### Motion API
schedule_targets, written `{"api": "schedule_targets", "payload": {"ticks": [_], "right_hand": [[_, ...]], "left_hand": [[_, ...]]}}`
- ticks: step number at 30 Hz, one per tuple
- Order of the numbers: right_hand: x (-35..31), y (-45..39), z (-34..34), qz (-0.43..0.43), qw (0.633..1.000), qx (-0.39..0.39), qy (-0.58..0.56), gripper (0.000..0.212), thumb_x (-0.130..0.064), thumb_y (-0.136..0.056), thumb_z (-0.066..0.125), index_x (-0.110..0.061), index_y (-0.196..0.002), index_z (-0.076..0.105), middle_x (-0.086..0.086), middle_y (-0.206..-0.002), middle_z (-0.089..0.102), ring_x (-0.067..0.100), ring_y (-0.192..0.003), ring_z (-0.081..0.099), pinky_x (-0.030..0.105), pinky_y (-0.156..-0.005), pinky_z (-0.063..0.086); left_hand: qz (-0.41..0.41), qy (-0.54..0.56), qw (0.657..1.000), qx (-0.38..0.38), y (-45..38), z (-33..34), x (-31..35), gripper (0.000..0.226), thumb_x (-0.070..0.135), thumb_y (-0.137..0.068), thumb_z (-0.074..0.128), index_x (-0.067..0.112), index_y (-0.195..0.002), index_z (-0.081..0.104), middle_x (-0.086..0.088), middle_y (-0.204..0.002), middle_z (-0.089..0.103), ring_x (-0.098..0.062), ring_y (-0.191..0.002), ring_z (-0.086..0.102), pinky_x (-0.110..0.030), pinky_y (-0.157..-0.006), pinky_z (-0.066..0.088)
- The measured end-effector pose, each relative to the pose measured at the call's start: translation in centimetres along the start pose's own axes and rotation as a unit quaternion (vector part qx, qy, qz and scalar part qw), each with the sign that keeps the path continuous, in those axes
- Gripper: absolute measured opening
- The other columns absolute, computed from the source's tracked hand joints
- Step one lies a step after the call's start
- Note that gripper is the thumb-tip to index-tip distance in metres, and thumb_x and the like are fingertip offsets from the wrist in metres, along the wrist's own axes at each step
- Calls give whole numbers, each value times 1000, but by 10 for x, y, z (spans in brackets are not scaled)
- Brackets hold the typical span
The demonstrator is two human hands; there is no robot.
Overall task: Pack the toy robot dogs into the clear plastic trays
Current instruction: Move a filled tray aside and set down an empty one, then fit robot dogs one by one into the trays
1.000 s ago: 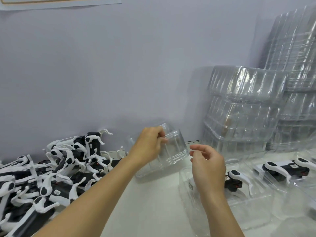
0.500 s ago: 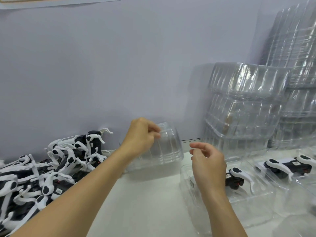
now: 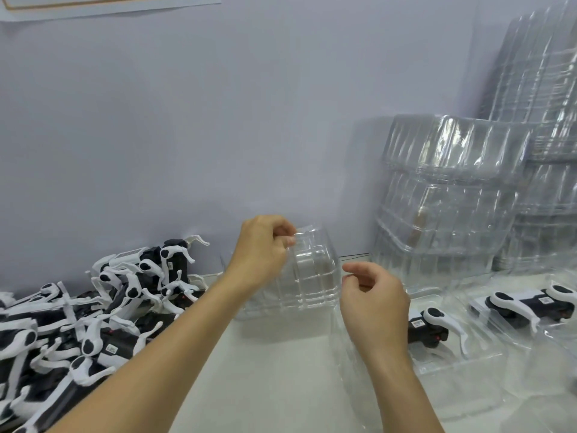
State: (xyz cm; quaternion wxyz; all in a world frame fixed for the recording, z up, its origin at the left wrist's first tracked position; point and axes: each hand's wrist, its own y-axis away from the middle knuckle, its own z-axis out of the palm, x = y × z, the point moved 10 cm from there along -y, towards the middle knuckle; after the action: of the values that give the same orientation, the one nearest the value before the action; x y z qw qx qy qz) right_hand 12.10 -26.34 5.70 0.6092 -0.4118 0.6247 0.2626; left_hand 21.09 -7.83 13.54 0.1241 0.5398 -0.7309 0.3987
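Observation:
My left hand (image 3: 262,251) pinches the top edge of a clear plastic tray (image 3: 312,276), which stands tilted on the white table against the wall. My right hand (image 3: 373,303) hovers just right of that tray with fingers loosely curled and nothing in them. A heap of black-and-white toy robot dogs (image 3: 93,310) lies at the left. Behind my right hand a dog (image 3: 432,329) sits in an open clear tray (image 3: 462,370). Another dog (image 3: 530,304) lies in a tray at the far right.
Tall stacks of clear trays (image 3: 446,195) stand against the wall at the right, with more (image 3: 543,89) behind them. The grey wall (image 3: 187,135) closes off the back of the white table (image 3: 265,385).
My left hand has lifted the clear tray a little and turned it more upright. My right hand has stayed near the tray's right side, drifting slightly toward it.

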Motion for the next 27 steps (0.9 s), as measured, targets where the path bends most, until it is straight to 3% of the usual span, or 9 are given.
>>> {"api": "schedule_targets", "payload": {"ticks": [3,8,12,14,17,20,23,27], "right_hand": [[-6,2,6,-18,1000,2,6,16,-10,-90,56,-19,-100,66,-12,-78,65,-12,-74,58,2,-57,41],[-13,10,24,-25,999,-36,13,16,-22,-93,61,-19,-109,60,-14,-79,61,-6,-74,59,13,-69,43],[-7,9,30,2,998,-49,-30,13,-25,-93,62,-22,-106,63,-14,-86,65,-17,-75,57,-1,-61,40],[-4,8,30,13,996,-53,-67,10,-26,-93,62,-26,-102,66,-11,-91,69,-6,-81,64,5,-66,46],[-4,6,29,18,993,-51,-109,9,-25,-94,60,-29,-97,68,-8,-93,72,10,-91,69,31,-83,56],[-6,7,29,27,986,-61,-153,18,-21,-98,54,-27,-93,71,-8,-84,74,12,-83,70,32,-75,55],[-6,8,33,82,960,-101,-247,24,-21,-102,47,-19,-101,71,0,-88,76,17,-81,74,28,-68,53],[-9,24,55,194,883,-212,-371,34,-39,-101,48,-12,-119,58,17,-92,75,38,-86,73,42,-75,55]], "left_hand": [[-31,45,998,42,-4,-15,-4,22,1,-89,67,21,-80,69,6,-76,67,-10,-72,62,-2,-58,39],[-21,58,998,26,-4,-27,1,17,6,-90,69,22,-84,68,6,-79,69,-9,-78,65,-2,-62,40],[0,49,998,27,-5,-38,13,17,9,-91,68,24,-86,67,8,-80,68,-6,-78,64,-2,-62,39],[16,50,998,42,-2,-47,21,17,8,-93,66,25,-89,66,6,-83,69,-11,-80,65,-4,-61,40],[51,70,993,78,7,-66,37,16,10,-96,62,26,-95,64,3,-85,70,-14,-81,66,-16,-68,48],[85,94,984,125,28,-88,50,18,13,-97,60,30,-99,64,7,-83,68,-9,-78,64,-19,-72,49],[124,87,975,164,64,-101,62,17,13,-96,63,28,-101,69,13,-81,68,1,-81,62,-10,-74,43],[174,30,962,206,118,-111,63,20,16,-90,65,21,-106,75,20,-85,67,-2,-84,62,-28,-81,51]]}}
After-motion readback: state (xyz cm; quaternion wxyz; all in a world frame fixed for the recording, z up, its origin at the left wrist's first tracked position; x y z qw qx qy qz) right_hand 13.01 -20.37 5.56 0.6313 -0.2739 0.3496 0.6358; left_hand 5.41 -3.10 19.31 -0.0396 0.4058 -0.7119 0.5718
